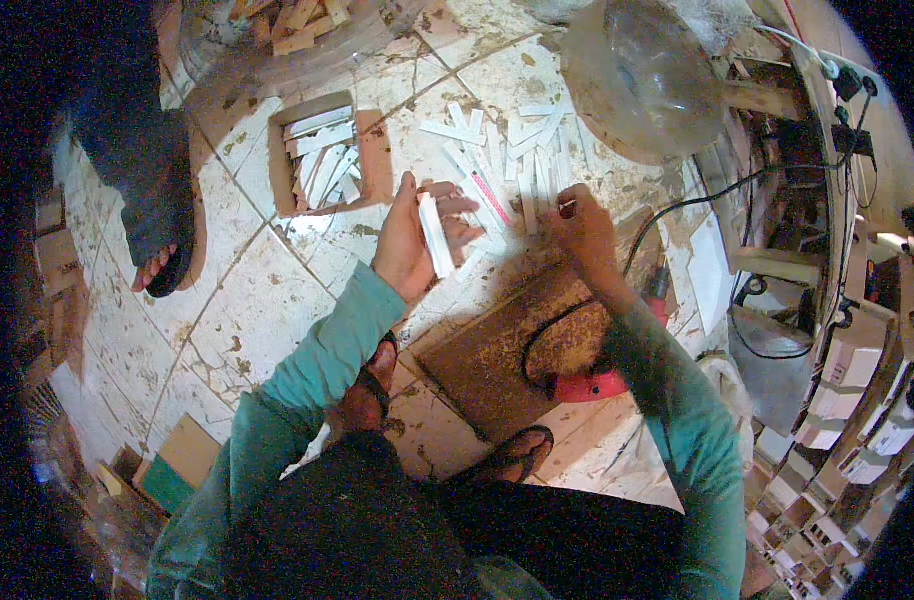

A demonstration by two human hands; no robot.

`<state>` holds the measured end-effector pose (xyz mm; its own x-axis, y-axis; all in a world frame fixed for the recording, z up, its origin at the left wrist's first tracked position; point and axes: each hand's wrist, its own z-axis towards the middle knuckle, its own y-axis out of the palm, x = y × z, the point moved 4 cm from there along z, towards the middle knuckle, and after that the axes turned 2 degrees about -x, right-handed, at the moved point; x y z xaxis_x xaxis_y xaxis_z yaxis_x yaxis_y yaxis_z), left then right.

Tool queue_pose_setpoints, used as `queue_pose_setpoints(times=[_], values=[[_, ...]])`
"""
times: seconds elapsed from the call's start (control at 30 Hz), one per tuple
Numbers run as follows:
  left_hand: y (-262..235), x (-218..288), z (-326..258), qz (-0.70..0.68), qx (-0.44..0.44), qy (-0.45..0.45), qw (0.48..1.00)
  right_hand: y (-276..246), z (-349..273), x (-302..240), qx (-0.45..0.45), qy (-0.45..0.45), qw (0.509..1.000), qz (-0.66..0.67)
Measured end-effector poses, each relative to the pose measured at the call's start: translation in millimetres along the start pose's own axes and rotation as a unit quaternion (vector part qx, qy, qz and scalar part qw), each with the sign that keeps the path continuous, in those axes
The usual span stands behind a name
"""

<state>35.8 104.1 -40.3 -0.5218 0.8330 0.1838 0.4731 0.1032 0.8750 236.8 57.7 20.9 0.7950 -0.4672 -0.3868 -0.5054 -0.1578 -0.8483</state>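
Dark-clothed legs [367, 520] lie below the open box [377, 160], left hand [409, 240] lower right of it gripping white strip material [434, 235], right hand [585, 228] farther right, grip indeterminable

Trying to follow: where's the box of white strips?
Upper left in the head view, the box sits on the floor, beyond the left hand and left of loose strips.

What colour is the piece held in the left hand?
The piece in the left hand is white, seen best in the head view.
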Motion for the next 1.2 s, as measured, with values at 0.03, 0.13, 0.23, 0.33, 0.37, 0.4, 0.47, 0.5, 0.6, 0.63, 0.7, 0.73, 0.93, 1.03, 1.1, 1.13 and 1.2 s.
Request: queue_pose_setpoints(times=[0.03,0.13,0.23,0.33,0.37,0.4,0.47,0.5,0.6,0.63,0.7,0.73,0.93,1.03,1.1,1.13,1.2], values=[[-0.1,0.4,0.8,-0.029,0.019,0.019,0.999,-6.0,-5.2,-4.6,-0.007,-0.031,0.997,0.066],[13.2,-8.0,5.9,-0.080,-0.033,0.027,0.996,-4.8,-29.1,-23.9,-0.037,-0.103,0.987,0.117],[18.5,-19.9,6.7,0.092,0.012,0.058,0.994,16.5,-45.1,-50.3,0.003,-0.207,0.976,0.064],[23.5,-24.6,2.4,0.047,-0.019,0.067,0.996,26.2,-52.2,-63.0,0.030,-0.243,0.960,0.137],[26.9,-25.6,0.7,-0.017,-0.055,0.052,0.997,23.3,-52.1,-67.1,0.075,-0.266,0.949,0.150],[27.5,-25.7,-0.6,-0.065,-0.051,0.036,0.996,23.8,-50.0,-68.9,0.052,-0.257,0.949,0.173],[33.5,-27.4,-3.1,-0.101,-0.063,0.056,0.991,20.1,-45.6,-69.4,0.028,-0.222,0.956,0.191],[33.9,-28.2,-3.3,-0.100,-0.022,0.072,0.992,20.2,-42.8,-68.1,-0.021,-0.206,0.966,0.157],[36.5,-27.6,-9.9,0.121,0.098,0.130,0.979,18.3,-43.6,-65.6,-0.080,-0.206,0.970,0.103],[39.4,-27.6,-10.6,0.128,0.089,0.128,0.979,18.0,-48.7,-69.0,-0.038,-0.241,0.963,0.116],[41.9,-26.0,-11.9,0.124,0.083,0.123,0.981,19.5,-56.3,-70.1,0.018,-0.258,0.959,0.114],[41.4,-24.6,-12.7,0.114,0.091,0.120,0.982,21.9,-59.3,-69.0,0.033,-0.239,0.965,0.100],[47.6,-29.5,-12.0,0.004,0.091,0.092,0.992,20.1,-59.9,-70.8,0.057,-0.222,0.946,0.227],[54.7,-30.2,-11.5,-0.001,0.070,0.109,0.992,11.1,-58.5,-64.0,0.003,-0.204,0.936,0.286],[59.1,-28.0,-9.7,0.068,0.066,0.161,0.982,7.2,-58.3,-61.7,-0.020,-0.204,0.914,0.351],[57.3,-29.4,-8.6,0.092,0.112,0.154,0.977,6.4,-59.3,-61.0,-0.030,-0.198,0.928,0.314],[60.0,-31.3,-4.0,0.136,0.135,0.160,0.968,3.0,-61.0,-59.5,-0.039,-0.179,0.954,0.237]])
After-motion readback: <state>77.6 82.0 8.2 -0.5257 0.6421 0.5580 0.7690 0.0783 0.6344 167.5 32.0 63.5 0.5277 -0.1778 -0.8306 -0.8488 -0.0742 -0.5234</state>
